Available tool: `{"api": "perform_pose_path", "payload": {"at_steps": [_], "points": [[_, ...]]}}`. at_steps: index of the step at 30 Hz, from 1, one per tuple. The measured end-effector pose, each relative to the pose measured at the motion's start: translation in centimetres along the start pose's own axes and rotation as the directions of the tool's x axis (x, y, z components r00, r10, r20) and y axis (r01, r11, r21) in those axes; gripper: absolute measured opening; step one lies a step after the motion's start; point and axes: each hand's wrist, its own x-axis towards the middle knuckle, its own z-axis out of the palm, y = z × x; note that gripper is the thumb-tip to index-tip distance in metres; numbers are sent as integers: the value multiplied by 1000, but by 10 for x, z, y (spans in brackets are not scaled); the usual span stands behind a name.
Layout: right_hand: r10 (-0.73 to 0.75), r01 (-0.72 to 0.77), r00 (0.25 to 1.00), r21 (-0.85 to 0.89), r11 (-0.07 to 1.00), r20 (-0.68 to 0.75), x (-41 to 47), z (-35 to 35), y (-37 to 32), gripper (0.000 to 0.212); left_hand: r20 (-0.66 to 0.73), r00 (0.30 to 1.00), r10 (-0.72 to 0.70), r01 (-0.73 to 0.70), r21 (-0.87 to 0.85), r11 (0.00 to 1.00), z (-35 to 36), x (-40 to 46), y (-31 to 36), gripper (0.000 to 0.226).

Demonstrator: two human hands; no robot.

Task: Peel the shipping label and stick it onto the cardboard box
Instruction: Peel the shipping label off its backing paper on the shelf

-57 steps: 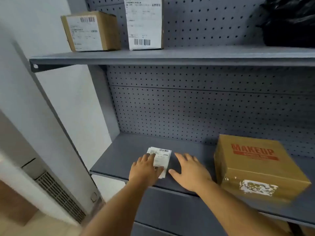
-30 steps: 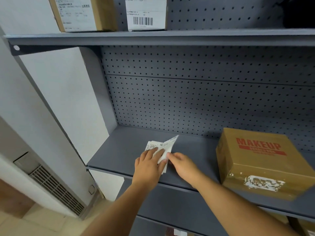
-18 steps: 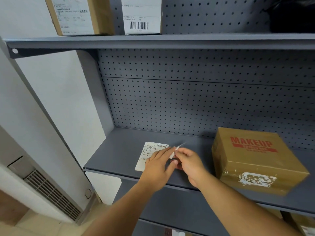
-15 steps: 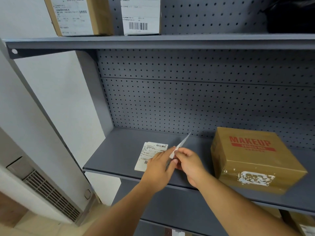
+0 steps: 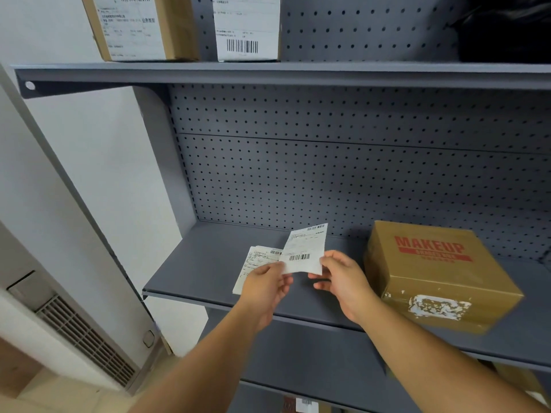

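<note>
I hold a white shipping label (image 5: 305,251) with barcodes up in the air above the grey shelf (image 5: 208,263). My left hand (image 5: 265,283) pinches its lower left corner and my right hand (image 5: 340,275) pinches its lower right corner. Under it, a small stack of further labels (image 5: 253,263) lies flat on the shelf, partly hidden by my left hand. A brown cardboard box (image 5: 438,275) printed "MAKEUP" in red stands on the same shelf to the right of my hands, with torn white label remains on its front face.
A perforated grey back panel (image 5: 328,180) closes the shelf behind. The upper shelf (image 5: 268,74) carries two labelled boxes (image 5: 140,25) and a dark bag (image 5: 507,28) at the right. A white wall and a floor vent (image 5: 83,332) are at the left.
The label has been lifted off the stack and turned face-on to me; my left hand left the stack and took the label's other corner. Both hands rose slightly.
</note>
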Motion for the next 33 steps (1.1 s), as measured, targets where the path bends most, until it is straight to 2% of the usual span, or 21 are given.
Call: {"api": "perform_pose_path", "payload": {"at_steps": [6,13,25,33], "points": [[3,-6,998,50,999,60,-7,-8,8,19,57,993,102,-109,139,984,8,-7,-4,12],[-49,49,999,-20,999,-19,-7,-11,8,23,106,992,62,-79,163,983,4,-14,-7,13],[-68,66,997,-41,997,-45,-11,-12,10,21,149,988,31,-48,108,993,-1,-22,-7,4],[-34,31,997,-52,998,-64,-9,-13,12,20,197,979,47,-62,71,996,-1,-23,-7,9]]}}
